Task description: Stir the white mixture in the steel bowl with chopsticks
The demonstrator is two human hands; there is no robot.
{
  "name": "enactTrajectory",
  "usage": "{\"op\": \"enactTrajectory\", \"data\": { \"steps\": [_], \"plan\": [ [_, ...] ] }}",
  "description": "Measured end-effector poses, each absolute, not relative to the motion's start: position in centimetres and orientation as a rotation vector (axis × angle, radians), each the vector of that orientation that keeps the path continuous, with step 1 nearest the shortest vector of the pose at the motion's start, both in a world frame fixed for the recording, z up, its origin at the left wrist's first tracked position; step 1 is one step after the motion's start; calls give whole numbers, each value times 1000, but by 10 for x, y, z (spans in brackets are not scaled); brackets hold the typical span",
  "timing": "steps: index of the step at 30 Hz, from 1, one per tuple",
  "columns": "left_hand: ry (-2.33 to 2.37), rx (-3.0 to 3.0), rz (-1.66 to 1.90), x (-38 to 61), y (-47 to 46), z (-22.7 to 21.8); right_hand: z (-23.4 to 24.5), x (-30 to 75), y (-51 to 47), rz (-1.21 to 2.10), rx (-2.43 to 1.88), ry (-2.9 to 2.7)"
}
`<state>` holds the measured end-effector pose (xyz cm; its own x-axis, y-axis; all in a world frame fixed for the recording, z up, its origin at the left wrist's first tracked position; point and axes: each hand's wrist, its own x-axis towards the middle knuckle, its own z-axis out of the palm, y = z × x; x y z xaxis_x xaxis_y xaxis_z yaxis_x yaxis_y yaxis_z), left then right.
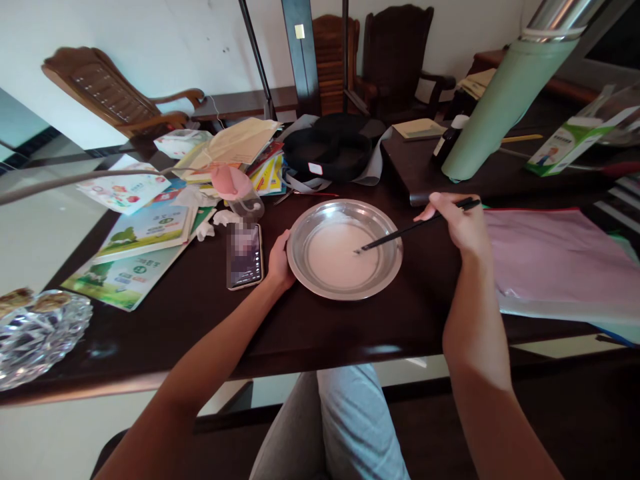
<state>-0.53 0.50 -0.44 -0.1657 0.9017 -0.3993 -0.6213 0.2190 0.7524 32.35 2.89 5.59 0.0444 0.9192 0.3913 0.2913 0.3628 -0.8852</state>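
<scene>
A shiny metal bowl (345, 291) stands on the dark table in front of me, holding a pale, whitish mixture (340, 257). My left hand (281, 261) grips the bowl's left side, with the thumb at the rim and the other fingers hidden. Above and right of the bowl, my right hand (457, 217) is closed around black chopsticks (400, 233). Their tips slant down to the left and dip into the pale mixture. A phone (245, 257) with a lit screen lies just left of my left hand.
Left are booklets (145, 233), a pink-lidded cup (237, 190) and a cut-glass dish (43, 340). Behind the bowl sits a black bag (333, 150). A green thermos (510, 110) stands back right, and a pink folder (560, 257) lies right. The table's front edge runs near my legs.
</scene>
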Motion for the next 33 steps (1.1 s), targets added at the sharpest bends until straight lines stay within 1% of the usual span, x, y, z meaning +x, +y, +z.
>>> {"op": "enactTrajectory", "data": {
  "steps": [6,9,14,17,21,25,29,33],
  "plan": [
    [1074,365,1384,-6,5,-5,57,298,25,978,-1034,-1713],
    [1080,362,1369,-6,5,-5,55,286,26,940,-1018,-1732],
    [1065,360,1371,-7,5,-6,54,310,30,718,-1115,-1535],
    [1053,368,1372,-7,5,-7,55,319,29,808,-1095,-1518],
    [1068,349,1390,-6,6,-6,56,300,26,981,-1029,-1679],
    [1088,330,1384,-5,6,-4,54,286,27,926,-1019,-1709],
    [1069,333,1379,-6,6,-5,53,306,29,792,-1096,-1542],
    [1051,329,1389,-7,6,-7,55,316,27,908,-1071,-1530]
  ]
}}
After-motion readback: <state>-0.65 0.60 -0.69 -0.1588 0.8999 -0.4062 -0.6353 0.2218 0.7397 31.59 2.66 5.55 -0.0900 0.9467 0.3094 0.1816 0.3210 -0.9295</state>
